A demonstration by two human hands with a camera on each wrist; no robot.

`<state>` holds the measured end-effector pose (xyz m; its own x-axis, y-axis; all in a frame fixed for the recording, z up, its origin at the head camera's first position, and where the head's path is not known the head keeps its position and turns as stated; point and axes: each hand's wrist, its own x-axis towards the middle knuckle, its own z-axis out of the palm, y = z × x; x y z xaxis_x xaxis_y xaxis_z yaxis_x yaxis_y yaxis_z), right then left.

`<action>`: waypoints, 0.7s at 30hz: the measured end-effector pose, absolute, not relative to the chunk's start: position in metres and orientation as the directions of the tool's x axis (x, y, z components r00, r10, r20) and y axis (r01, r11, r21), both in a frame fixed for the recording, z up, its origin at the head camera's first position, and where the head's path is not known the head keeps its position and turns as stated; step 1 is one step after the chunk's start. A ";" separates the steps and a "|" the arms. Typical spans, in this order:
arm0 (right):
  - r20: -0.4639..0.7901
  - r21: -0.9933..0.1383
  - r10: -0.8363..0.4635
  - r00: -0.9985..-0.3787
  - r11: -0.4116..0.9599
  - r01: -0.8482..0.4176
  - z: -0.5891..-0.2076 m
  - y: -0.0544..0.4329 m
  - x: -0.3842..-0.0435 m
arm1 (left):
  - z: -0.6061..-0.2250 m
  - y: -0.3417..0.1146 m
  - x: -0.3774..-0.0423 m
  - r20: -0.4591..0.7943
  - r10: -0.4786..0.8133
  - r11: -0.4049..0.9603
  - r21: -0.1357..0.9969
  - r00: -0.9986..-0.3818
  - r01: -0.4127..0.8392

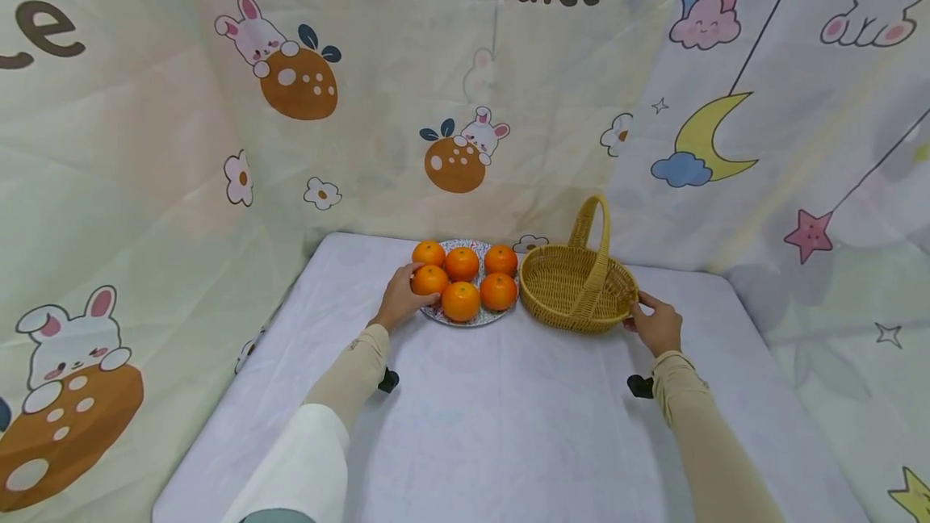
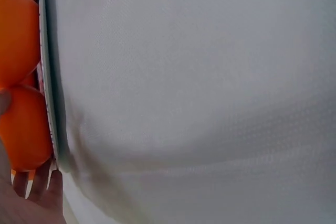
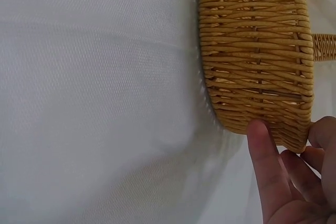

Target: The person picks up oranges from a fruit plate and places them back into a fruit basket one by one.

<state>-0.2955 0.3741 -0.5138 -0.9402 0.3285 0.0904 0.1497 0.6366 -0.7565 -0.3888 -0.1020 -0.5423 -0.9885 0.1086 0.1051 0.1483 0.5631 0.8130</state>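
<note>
Several oranges sit in rows on a round patterned plate at the back of the table. My left hand is round the orange at the left of the plate, thumb on its near side and fingers at its far side. In the left wrist view that orange is between thumb and fingers, close to the plate's edge. To the right of the plate is a wicker basket with a tall handle and nothing inside. My right hand pinches its right rim, one finger lying along the outer wall.
A white cloth covers the table. Printed fabric walls with rabbits and flowers stand behind and at both sides, close behind the plate and basket. Small black pieces are at both wrists.
</note>
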 end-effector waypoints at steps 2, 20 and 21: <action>0.092 -0.755 0.332 -0.939 0.638 0.151 -0.514 0.374 -0.295 | -0.544 -0.102 -0.389 0.115 0.116 0.563 0.811 -0.987 0.161; 0.068 -0.757 0.348 -0.935 0.628 0.179 -0.513 0.373 -0.296 | -0.547 -0.105 -0.390 0.158 0.106 0.489 0.851 -0.982 0.190; 0.071 -0.757 0.344 -0.936 0.629 0.174 -0.513 0.373 -0.295 | -0.546 -0.106 -0.389 0.157 0.103 0.480 0.857 -0.982 0.187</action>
<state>-0.2953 0.3728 -0.5126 -0.9361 0.3445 0.0713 0.1739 0.6293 -0.7574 -0.3894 -0.1060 -0.5461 -0.9823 0.1028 0.1566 0.1869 0.4796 0.8573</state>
